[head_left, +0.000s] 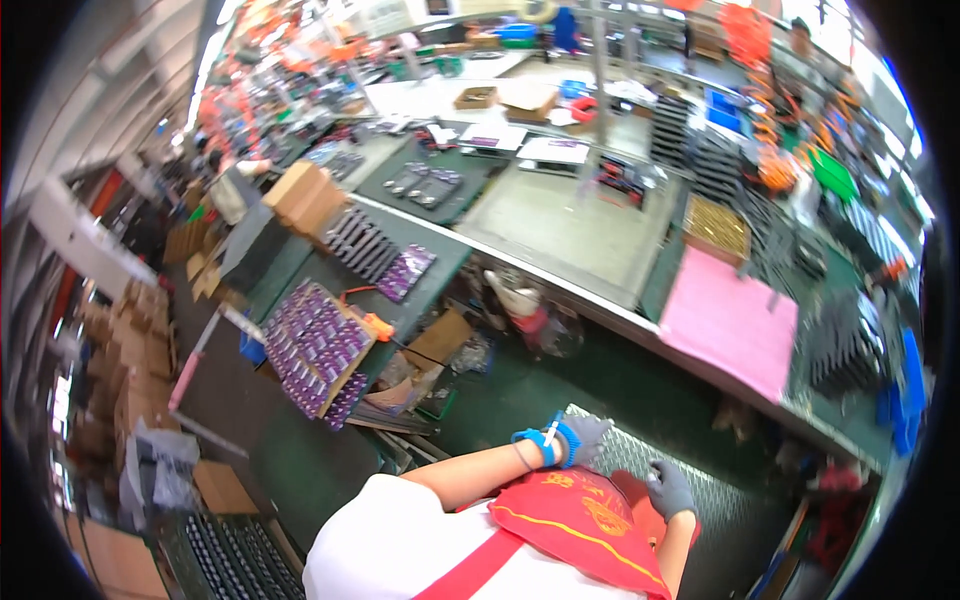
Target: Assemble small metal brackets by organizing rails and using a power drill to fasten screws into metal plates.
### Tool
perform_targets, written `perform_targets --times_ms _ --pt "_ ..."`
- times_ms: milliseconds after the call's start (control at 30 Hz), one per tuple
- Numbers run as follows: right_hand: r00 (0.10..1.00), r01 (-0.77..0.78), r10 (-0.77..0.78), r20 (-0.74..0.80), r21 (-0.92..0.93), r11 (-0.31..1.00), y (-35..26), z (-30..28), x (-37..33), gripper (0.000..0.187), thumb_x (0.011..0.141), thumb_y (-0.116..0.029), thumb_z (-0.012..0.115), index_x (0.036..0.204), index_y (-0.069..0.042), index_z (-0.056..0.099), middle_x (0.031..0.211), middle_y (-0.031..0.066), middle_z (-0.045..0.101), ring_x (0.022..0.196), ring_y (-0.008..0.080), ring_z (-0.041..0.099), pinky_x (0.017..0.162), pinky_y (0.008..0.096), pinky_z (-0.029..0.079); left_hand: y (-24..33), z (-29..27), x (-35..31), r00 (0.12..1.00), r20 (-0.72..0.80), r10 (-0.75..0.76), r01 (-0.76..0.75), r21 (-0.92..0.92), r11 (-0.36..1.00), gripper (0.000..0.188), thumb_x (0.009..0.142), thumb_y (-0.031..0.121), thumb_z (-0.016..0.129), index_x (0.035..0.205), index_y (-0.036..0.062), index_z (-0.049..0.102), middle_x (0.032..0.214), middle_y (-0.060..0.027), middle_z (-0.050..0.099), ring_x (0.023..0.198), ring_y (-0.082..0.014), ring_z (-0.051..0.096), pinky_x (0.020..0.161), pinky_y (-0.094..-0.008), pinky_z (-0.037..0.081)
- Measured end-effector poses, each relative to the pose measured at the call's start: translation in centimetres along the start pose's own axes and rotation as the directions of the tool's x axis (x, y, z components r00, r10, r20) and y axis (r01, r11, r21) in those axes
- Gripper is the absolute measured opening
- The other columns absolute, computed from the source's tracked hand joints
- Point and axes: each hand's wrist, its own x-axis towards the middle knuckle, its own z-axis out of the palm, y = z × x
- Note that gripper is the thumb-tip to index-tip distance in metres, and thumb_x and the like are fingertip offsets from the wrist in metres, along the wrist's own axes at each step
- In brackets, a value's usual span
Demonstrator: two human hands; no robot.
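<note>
My left hand (583,441), in a grey glove with a blue band at the wrist, is held out in front of my red apron (590,520). Its fingers point to the right and are loosely bent; I see nothing in them. My right hand (672,489), also grey-gloved, is at the apron's right side, thumb and fingers slightly apart, with no object visible between them. Beneath and beyond both hands lies a ridged metal plate (735,510). Neither hand touches the workbenches.
Ahead runs a long bench with a pink sheet (735,320), a box of brass-coloured parts (717,228) and black racks (850,340). At left, a table bears a board of purple-labelled parts (318,350) and a carton (305,197). An open carton (440,337) sits below.
</note>
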Motion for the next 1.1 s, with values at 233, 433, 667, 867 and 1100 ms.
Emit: perform_targets --times_ms 233,433,667,867,1100 --pt "0.99 0.041 -0.025 0.141 -0.114 0.993 -5.2 -0.5 7.2 0.038 0.094 -0.032 0.057 0.125 -0.011 0.064 0.124 0.0172 0.064 0.115 0.0367 0.062 0.102 0.0448 0.048 -6.0 -5.8 2.7 0.996 -0.041 -0.082 0.081 -0.037 0.996 0.048 0.093 0.029 0.062 0.134 0.0062 0.051 0.114 -0.0246 0.064 0.099 -0.0425 0.067 0.084 -0.049 0.056" --pt "0.955 -0.008 0.095 0.279 -0.298 0.955 -5.6 -3.7 12.2 0.037 0.094 -0.031 0.056 0.123 -0.01 0.065 0.124 0.0175 0.066 0.117 0.0364 0.062 0.102 0.0448 0.048 -10.2 -5.9 0.7 0.941 -0.073 -0.332 0.313 -0.195 0.93 0.058 0.096 0.038 0.058 0.143 0.0073 0.046 0.122 -0.0255 0.061 0.103 -0.0446 0.065 0.088 -0.051 0.054" --pt "0.96 -0.055 0.099 0.264 -0.17 0.984 1.6 -7.7 19.1 0.034 0.094 -0.03 0.053 0.117 -0.009 0.067 0.12 0.0199 0.067 0.112 0.0386 0.064 0.097 0.0459 0.05 -10.7 -4.7 2.3 0.876 0.095 -0.472 0.481 -0.133 0.866 0.061 0.095 0.045 0.056 0.143 0.0084 0.048 0.132 -0.0245 0.059 0.12 -0.0419 0.059 0.1 -0.0501 0.049" --pt "0.951 -0.048 0.073 0.299 -0.089 0.995 10.4 -11.6 22.9 0.037 0.094 -0.033 0.053 0.118 -0.009 0.067 0.119 0.0181 0.069 0.113 0.0373 0.064 0.098 0.0433 0.051 -5.9 -5.5 14.2 0.891 0.024 -0.453 0.453 0.018 0.891 0.056 0.096 0.041 0.058 0.14 0.0091 0.049 0.12 -0.0244 0.063 0.107 -0.0423 0.064 0.091 -0.0504 0.053" --pt "0.916 -0.166 0.117 0.384 0.096 0.981 22.2 -19.4 23.8 0.04 0.093 -0.035 0.053 0.109 -0.003 0.07 0.113 0.024 0.069 0.11 0.04 0.065 0.095 0.0431 0.05 3.6 -7.6 30.6 0.948 -0.017 -0.318 0.317 -0.051 0.947 0.052 0.096 0.036 0.059 0.138 0.0068 0.051 0.121 -0.025 0.063 0.104 -0.043 0.065 0.09 -0.0502 0.053"
